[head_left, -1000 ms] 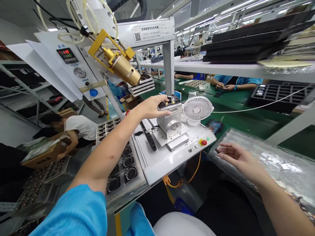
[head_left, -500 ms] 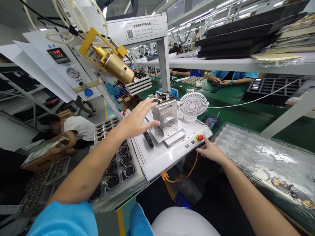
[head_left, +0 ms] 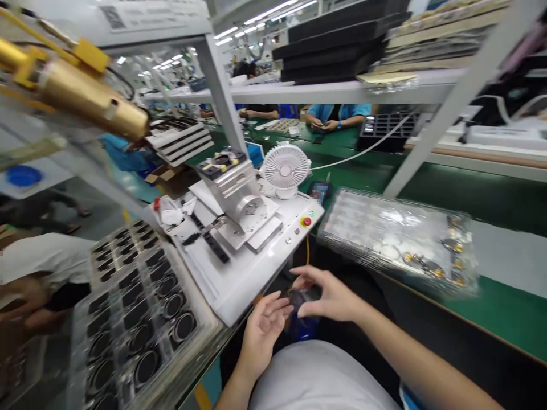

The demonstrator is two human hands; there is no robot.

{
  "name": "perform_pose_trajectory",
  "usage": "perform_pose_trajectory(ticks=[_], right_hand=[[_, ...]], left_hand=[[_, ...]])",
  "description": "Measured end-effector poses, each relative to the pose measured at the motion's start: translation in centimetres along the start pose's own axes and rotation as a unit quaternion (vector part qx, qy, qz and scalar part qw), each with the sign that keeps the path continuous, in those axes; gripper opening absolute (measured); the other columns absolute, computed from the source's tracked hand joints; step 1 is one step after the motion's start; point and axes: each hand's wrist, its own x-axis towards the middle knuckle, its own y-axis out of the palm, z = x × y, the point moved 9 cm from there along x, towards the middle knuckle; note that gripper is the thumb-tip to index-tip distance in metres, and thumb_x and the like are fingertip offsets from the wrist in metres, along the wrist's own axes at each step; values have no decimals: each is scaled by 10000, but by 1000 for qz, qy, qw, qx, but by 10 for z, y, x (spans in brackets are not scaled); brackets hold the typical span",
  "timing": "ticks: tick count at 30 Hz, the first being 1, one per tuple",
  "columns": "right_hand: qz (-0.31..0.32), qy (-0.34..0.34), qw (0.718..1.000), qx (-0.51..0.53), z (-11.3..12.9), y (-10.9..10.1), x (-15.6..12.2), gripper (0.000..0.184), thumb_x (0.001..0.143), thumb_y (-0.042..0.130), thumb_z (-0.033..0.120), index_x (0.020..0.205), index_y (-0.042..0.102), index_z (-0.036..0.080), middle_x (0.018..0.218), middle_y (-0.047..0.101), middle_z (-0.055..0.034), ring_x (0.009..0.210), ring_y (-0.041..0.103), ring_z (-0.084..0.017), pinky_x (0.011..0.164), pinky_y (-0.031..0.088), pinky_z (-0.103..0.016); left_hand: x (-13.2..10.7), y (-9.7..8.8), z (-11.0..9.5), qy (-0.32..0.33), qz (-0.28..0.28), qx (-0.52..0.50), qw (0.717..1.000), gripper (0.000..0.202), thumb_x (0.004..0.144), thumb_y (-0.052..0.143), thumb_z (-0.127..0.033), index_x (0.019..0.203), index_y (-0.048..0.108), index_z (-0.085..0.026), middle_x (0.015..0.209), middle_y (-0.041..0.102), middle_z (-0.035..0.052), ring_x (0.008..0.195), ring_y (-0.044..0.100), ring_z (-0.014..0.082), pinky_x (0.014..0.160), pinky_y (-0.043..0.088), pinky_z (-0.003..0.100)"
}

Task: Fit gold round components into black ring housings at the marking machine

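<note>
My hands are drawn in low, close to my body, just below the front edge of the white metal surface [head_left: 239, 290]. My right hand [head_left: 331, 296] curves narrowly over a small dark round part [head_left: 304, 298], with the fingers and thumb closed on it, though blur hides exactly how it sits. My left hand [head_left: 265, 336] lies wide open, palm up, its fingertips just beside the part. I judge this to be the step of handling the part on its own, away from the machine; it calls for a steady grip and a clear look at it. The part looks dark and slightly glossy, too blurred for detail. To my left lies a clear tray of black ring-shaped parts [head_left: 145, 324]; to my right, a plastic-wrapped tray [head_left: 397, 228].
</note>
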Motion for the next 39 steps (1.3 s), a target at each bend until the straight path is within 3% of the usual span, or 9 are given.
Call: perform_pose_trajectory(ticks=[4, 7, 11, 14, 18, 21, 28, 35, 39], right_hand=[[-72, -93, 993, 4, 7, 26, -26, 874, 595, 978, 538, 1337, 631, 232, 1034, 708, -69, 946, 692, -222, 824, 585, -340], [-131, -108, 985, -17, 10, 21, -34, 834, 585, 961, 593, 1269, 667, 216, 980, 710, -66, 903, 684, -214, 817, 580, -340], [-107, -94, 983, -117, 23, -1, -39, 726, 689, 916, 581, 1261, 682, 200, 1046, 726, -97, 980, 682, -242, 882, 571, -374], [-162, 12, 956, -245, 16, -75, -54, 440, 862, 811, 413, 1231, 694, 203, 1127, 731, -107, 987, 694, -247, 903, 563, -392], [-299, 238, 833, -401, -7, -218, -105, 200, 856, 711, 176, 1056, 709, 184, 1008, 754, -104, 889, 700, -262, 805, 552, -376], [-265, 292, 811, -431, -20, -266, -123, 223, 745, 780, 108, 942, 704, 181, 910, 750, -102, 780, 677, -249, 690, 517, -339], [-195, 281, 850, -400, -31, -265, -118, 286, 687, 810, 51, 907, 705, 202, 768, 703, -31, 675, 650, -195, 656, 516, -320], [-203, 245, 860, -399, -27, -273, -119, 235, 658, 853, 110, 832, 721, 198, 672, 631, -16, 613, 591, -160, 581, 455, -286], [-235, 187, 873, -385, -12, -271, -118, 138, 782, 798, 214, 701, 687, 210, 756, 660, -46, 660, 610, -164, 653, 509, -311]], left_hand=[[12, 24, 30, -8, 13, -160, 987, 568, 696, 919, -478, 1181, 738, -243, 1142, 782, 135, 1061, 756, 306, 978, 597, 463], [18, 36, 32, -28, 33, -178, 983, 614, 597, 975, -464, 1129, 767, -239, 1136, 779, 133, 1040, 756, 316, 945, 612, 475], [26, 38, 32, -41, 14, -154, 987, 539, 648, 963, -395, 1124, 771, -230, 1150, 776, 136, 959, 772, 276, 907, 620, 451], [25, 28, 36, -41, -9, -126, 991, 519, 671, 952, -336, 1144, 768, -227, 1218, 756, 142, 942, 779, 256, 864, 622, 390], [15, 10, 44, -57, -23, -105, 993, 490, 694, 937, -329, 1144, 768, -232, 1176, 769, 118, 966, 782, 258, 897, 619, 403], [8, 5, 45, -56, -17, -90, 994, 449, 706, 930, -302, 1115, 772, -208, 1141, 784, 118, 1082, 760, 281, 1002, 587, 434], [9, 16, 40, -31, 37, -74, 996, 411, 718, 912, -243, 1096, 761, -189, 1137, 790, 130, 1122, 749, 298, 1047, 570, 470], [7, 16, 39, -41, 42, -53, 997, 409, 719, 914, -221, 1095, 757, -188, 1134, 790, 129, 1103, 752, 280, 1031, 575, 439], [4, 18, 39, -58, 36, -56, 996, 437, 694, 933, -235, 1090, 754, -184, 1122, 787, 133, 1095, 752, 290, 1027, 566, 446]])
